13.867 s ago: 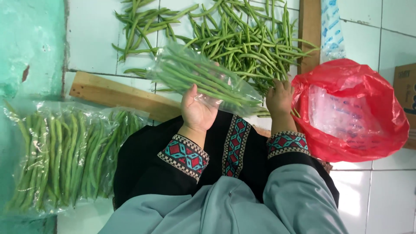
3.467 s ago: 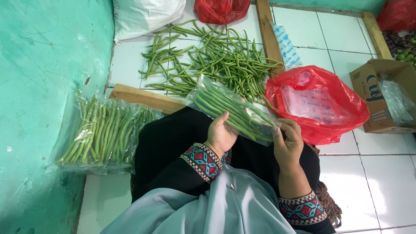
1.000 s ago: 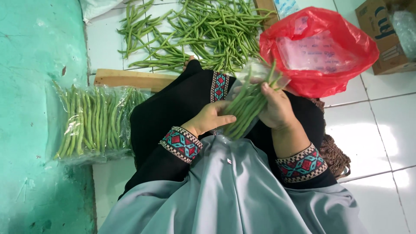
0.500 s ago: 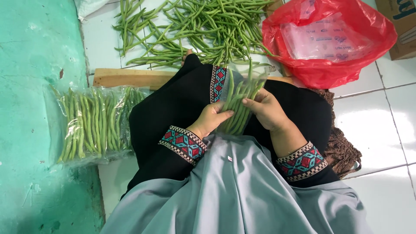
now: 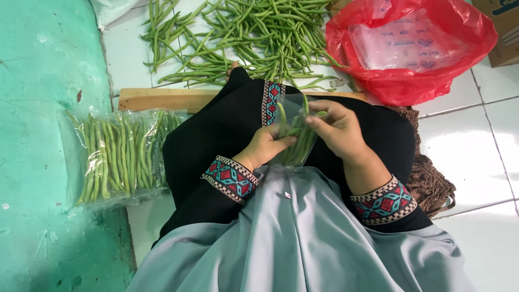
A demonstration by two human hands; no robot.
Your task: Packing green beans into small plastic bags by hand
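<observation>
Gripping a clear plastic bag of green beans point(image 5: 294, 138) over the lap, both hands are seen closed on it: the right hand point(image 5: 339, 131) is clamped round the upper part, its fingers pinched on the bean ends near the bag's mouth, while the left hand point(image 5: 266, 148) is closed on the lower left side, steadying it from below. The bag is held nearly upright against the black garment, just in front of the body, with a few bean tips showing above the film. The step in hand is judged to be the settling of the beans inside the bag, the bundle being squared before the mouth is dealt with; what comes next would call for a firm hold on the bottom and an even gathering of the loose film at the top, so that no bean slips out. Beyond the knees a wooden board point(image 5: 162, 99) is laid across white tiles, with a loose heap of beans point(image 5: 243, 38) past it. A red plastic bag point(image 5: 411, 46) holding clear bags lies to the right, and filled packs of beans point(image 5: 119, 157) rest at the left beside the green wall.
</observation>
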